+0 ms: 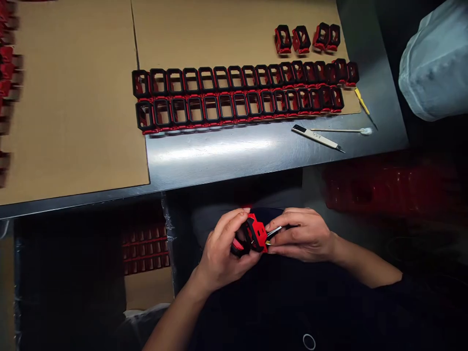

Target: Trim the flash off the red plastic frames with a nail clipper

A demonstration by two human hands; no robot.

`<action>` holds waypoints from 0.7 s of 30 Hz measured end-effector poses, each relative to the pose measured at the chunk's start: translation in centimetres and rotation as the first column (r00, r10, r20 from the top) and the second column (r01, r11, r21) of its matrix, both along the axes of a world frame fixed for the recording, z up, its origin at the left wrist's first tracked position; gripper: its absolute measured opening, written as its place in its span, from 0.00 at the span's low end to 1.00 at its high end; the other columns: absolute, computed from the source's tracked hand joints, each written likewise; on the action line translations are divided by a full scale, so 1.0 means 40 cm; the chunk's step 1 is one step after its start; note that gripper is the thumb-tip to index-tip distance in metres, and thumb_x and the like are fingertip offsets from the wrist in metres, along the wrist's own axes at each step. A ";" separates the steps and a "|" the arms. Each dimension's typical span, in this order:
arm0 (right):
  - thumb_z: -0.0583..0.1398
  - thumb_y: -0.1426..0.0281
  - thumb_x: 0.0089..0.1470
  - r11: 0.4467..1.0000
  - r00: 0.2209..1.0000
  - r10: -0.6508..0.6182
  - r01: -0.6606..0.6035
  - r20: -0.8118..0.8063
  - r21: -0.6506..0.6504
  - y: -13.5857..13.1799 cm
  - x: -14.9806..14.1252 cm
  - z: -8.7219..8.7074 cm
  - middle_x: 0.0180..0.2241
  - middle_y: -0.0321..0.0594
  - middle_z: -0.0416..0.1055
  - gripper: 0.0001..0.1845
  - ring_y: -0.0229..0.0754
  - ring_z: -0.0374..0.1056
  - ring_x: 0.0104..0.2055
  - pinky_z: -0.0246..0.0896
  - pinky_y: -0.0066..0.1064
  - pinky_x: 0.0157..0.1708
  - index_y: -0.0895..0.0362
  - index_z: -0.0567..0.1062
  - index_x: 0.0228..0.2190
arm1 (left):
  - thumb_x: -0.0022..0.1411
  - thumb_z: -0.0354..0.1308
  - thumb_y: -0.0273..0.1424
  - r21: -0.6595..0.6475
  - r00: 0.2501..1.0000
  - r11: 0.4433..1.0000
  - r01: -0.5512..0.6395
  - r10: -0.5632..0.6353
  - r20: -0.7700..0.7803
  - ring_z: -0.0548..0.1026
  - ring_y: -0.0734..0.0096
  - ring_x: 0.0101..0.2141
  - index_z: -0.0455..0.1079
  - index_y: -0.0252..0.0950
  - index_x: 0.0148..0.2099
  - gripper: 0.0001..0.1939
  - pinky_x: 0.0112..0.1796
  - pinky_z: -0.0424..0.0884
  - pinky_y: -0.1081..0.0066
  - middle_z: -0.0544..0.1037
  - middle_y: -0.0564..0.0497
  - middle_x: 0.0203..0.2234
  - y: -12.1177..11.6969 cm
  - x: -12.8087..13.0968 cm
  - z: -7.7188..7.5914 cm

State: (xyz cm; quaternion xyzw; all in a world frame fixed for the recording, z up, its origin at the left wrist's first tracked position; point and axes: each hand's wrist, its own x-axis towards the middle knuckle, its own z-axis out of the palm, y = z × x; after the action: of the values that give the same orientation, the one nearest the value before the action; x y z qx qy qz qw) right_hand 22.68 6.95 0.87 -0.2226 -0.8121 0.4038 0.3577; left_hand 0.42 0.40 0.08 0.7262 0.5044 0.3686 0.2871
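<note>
Presently, the left grip (224,241) is closed around a red-and-black frame (259,235), angular, its red face showing small dark openings. The right grip (305,234), pinched on a slim metallic tool (275,231), adjoins its right edge. Beyond, similar frames (220,93) line the worktop (219,158).

Brown cardboard (78,107) on metal table (219,155)
</note>
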 end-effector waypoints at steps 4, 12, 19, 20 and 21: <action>0.69 0.67 0.59 1.000 1.000 -0.006 0.006 0.031 0.028 0.000 0.003 0.002 0.39 0.42 0.79 0.06 0.36 0.74 0.32 0.68 0.27 0.31 0.57 0.80 0.34 | 0.59 0.64 0.29 -0.002 1.000 1.000 -0.026 0.026 -0.009 0.78 0.57 0.50 0.58 0.37 0.65 0.33 0.43 0.81 0.62 0.75 0.37 0.52 -0.005 0.001 -0.001; 0.68 0.68 0.60 0.999 0.999 -0.033 0.034 -0.023 0.043 -0.004 -0.005 -0.006 0.38 0.43 0.79 0.07 0.35 0.74 0.32 0.69 0.26 0.32 0.59 0.80 0.32 | 0.59 0.64 0.29 0.002 0.999 0.999 -0.042 0.042 -0.001 0.77 0.58 0.50 0.60 0.35 0.64 0.32 0.42 0.81 0.65 0.75 0.37 0.52 -0.007 0.002 -0.004; 0.68 0.68 0.60 0.999 0.999 -0.022 0.023 -0.033 0.038 -0.006 -0.004 -0.007 0.38 0.42 0.79 0.07 0.34 0.73 0.32 0.67 0.26 0.32 0.60 0.80 0.32 | 0.59 0.64 0.30 0.006 0.999 0.999 -0.035 0.035 -0.005 0.77 0.57 0.50 0.59 0.36 0.65 0.33 0.42 0.81 0.63 0.75 0.37 0.52 -0.008 0.002 -0.008; 0.68 0.68 0.61 0.999 1.000 -0.017 0.018 -0.024 0.041 -0.006 -0.002 -0.006 0.38 0.42 0.79 0.07 0.34 0.73 0.32 0.67 0.26 0.32 0.59 0.80 0.33 | 0.60 0.64 0.30 0.004 1.000 1.000 -0.031 0.031 -0.004 0.77 0.57 0.50 0.59 0.36 0.65 0.33 0.41 0.81 0.64 0.75 0.37 0.52 -0.008 0.001 -0.008; 0.68 0.68 0.61 0.999 1.000 -0.012 0.013 -0.013 0.043 -0.006 0.000 -0.006 0.38 0.42 0.79 0.06 0.34 0.73 0.32 0.67 0.26 0.32 0.59 0.80 0.33 | 0.60 0.64 0.30 0.002 1.000 1.000 -0.027 0.027 -0.002 0.77 0.57 0.49 0.59 0.36 0.66 0.33 0.40 0.81 0.65 0.75 0.37 0.52 -0.009 0.001 -0.008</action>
State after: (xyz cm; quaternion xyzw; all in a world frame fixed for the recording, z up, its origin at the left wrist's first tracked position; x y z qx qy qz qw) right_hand 22.68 6.73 0.65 -0.2173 -0.8170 0.3853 0.3699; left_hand 0.46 0.05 -0.24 0.7201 0.5141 0.3720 0.2808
